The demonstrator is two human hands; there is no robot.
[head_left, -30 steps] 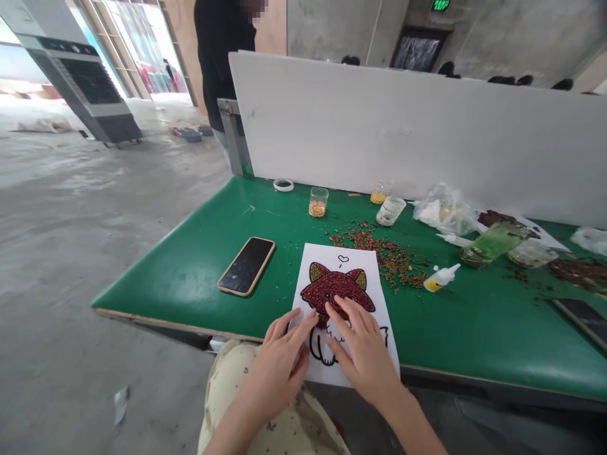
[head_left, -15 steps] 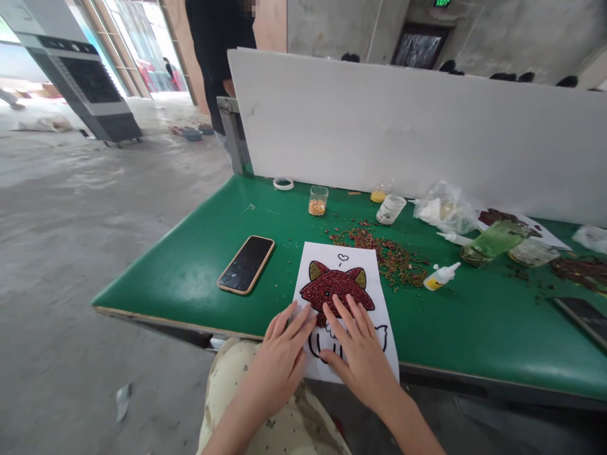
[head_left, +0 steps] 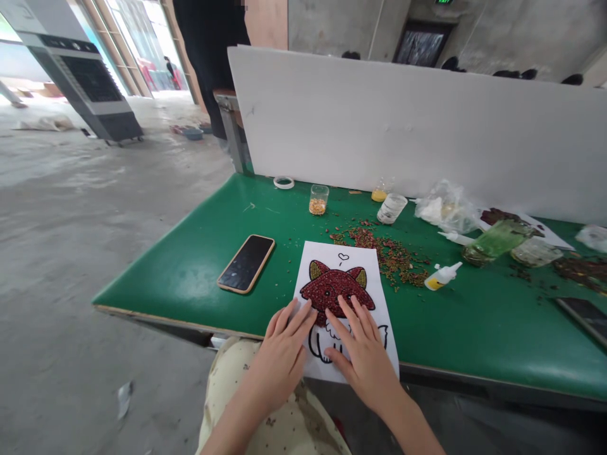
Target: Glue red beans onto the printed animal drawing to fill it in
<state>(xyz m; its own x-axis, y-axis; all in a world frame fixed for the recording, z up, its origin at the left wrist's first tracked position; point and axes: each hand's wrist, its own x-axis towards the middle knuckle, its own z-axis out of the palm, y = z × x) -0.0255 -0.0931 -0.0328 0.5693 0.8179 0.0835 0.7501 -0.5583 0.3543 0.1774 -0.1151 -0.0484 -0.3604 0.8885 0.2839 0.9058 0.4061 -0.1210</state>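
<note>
Legible: EXIT, in green, on the sign [head_left: 444,2] above the dark-framed opening [head_left: 421,45], partly cropped at the view's upper edge.

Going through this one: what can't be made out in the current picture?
In the head view:
Fox drawing: lower body partly covered by the right hand.
Squeeze bottle: any print too small to read.
Dark flat device: cut off by the right edge.
Standing person: head mostly cut off by the top edge.
</note>
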